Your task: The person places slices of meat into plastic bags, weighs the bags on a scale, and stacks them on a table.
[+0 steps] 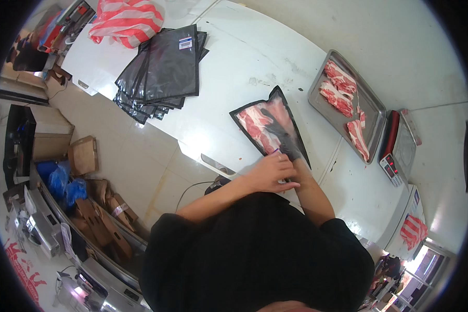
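A clear-faced plastic bag with black edges (301,143) lies on the white table, its mouth towards me. Inside it is a slab of raw, fat-streaked meat (253,121). My right hand (279,130), in a dark glove, reaches into the bag and lies along the meat's right side; the film blurs its fingers, so their grip is unclear. At the bag's mouth, my bare left hand (275,171) crosses over the right wrist and holds the bag's edge near a small label.
Black-edged bags (171,70) are stacked at the far left beside a red-and-white striped plastic bag (128,21). On the right, a metal tray (337,134) holds several raw meat pieces (337,97). A lit digital scale (392,169) stands beyond it. Cardboard (101,230) fills a bin behind left.
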Motion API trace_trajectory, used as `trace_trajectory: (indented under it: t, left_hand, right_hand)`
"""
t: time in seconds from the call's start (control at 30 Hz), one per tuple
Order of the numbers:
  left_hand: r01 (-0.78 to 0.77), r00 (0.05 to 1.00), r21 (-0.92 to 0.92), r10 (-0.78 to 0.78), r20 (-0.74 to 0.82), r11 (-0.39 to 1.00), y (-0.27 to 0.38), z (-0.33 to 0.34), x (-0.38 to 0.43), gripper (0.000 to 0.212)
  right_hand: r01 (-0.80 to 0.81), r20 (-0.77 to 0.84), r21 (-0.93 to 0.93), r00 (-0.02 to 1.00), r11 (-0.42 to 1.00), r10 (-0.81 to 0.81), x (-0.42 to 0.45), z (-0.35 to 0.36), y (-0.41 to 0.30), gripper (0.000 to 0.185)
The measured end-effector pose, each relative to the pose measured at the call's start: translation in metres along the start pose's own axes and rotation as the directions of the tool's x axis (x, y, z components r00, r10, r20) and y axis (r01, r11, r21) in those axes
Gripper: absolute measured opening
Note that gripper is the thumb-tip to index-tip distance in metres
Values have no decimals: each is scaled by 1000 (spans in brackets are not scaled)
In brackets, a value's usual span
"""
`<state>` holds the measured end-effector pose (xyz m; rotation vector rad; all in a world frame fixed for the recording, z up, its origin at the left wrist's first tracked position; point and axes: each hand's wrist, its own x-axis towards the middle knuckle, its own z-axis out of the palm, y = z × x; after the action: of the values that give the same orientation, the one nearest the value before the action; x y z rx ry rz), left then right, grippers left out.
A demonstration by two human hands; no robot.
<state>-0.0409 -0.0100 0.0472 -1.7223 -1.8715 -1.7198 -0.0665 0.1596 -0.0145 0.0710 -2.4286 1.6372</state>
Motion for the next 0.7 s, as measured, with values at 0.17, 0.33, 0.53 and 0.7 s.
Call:
trace_trajectory:
  t: [0.17, 0.33, 0.53, 0.7]
  left_hand:
    - [478, 859, 197, -410, -305, 856, -74, -61, -11, 15]
    - [512, 842, 210, -439, -313, 833, -125, -85, -16, 14]
    - [480, 854, 174, -412, -318, 860, -121, -85, -15, 28]
    - [409, 908, 304, -352, -227, 860, -118, -85, -10, 39]
  right_hand:
    - [19, -13, -9, 1000, 1000, -19, -2, 3, 3, 61]
    - [185, -16, -45, 983, 982, -185, -9, -1, -15, 64]
    - [-167, -36, 22, 985, 986, 167, -3, -2, -23, 84]
    - [-248, -125, 576, 915, 779, 385, 8, 17, -4, 76]
